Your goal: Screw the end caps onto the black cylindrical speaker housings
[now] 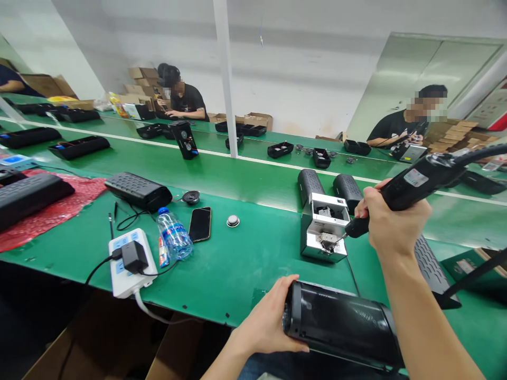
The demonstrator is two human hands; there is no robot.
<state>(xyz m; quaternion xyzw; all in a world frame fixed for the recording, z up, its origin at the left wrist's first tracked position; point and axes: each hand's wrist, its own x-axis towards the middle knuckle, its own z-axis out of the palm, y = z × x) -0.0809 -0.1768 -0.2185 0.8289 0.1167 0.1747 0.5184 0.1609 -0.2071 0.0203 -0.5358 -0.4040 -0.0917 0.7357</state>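
My left hand (267, 319) grips the left end of a black cylindrical speaker housing (340, 324) that lies across the near edge of the green bench. My right hand (390, 221) is closed round a black electric screwdriver (420, 182); its bit tip touches the outlet of a small silver screw feeder box (322, 232) standing just beyond the housing. A cable runs from the screwdriver's rear toward the upper right.
Two dark speaker shells (328, 187) stand behind the feeder. To the left lie a phone (200, 223), a water bottle (174, 237), a white power strip (127, 261), a black grille (137, 190). Two people sit beyond the green conveyor (245, 174), among cardboard boxes.
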